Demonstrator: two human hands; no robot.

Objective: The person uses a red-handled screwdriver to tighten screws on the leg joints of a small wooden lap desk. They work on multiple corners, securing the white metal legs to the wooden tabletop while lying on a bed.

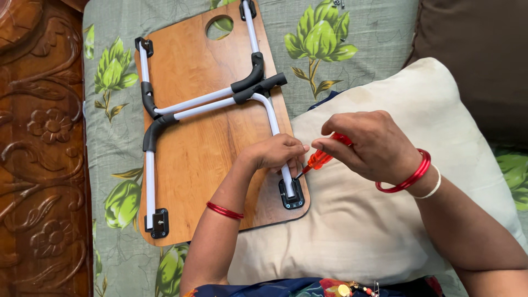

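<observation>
A wooden folding table top (203,132) lies upside down on a bed, with white tube legs (209,102) folded flat and joined by black elbows. My right hand (371,146) grips a red-handled screwdriver (322,158) whose tip points down at the black hinge bracket (291,193) at the board's near right corner. My left hand (278,152) rests on the white leg just above that bracket, fingers curled around the tube. Red bangles circle both wrists.
A cream pillow (379,220) lies under my right arm, partly beneath the board's corner. The grey-green floral bedsheet (319,49) covers the bed. A carved wooden headboard (41,148) runs along the left. A brown cushion (478,49) sits at top right.
</observation>
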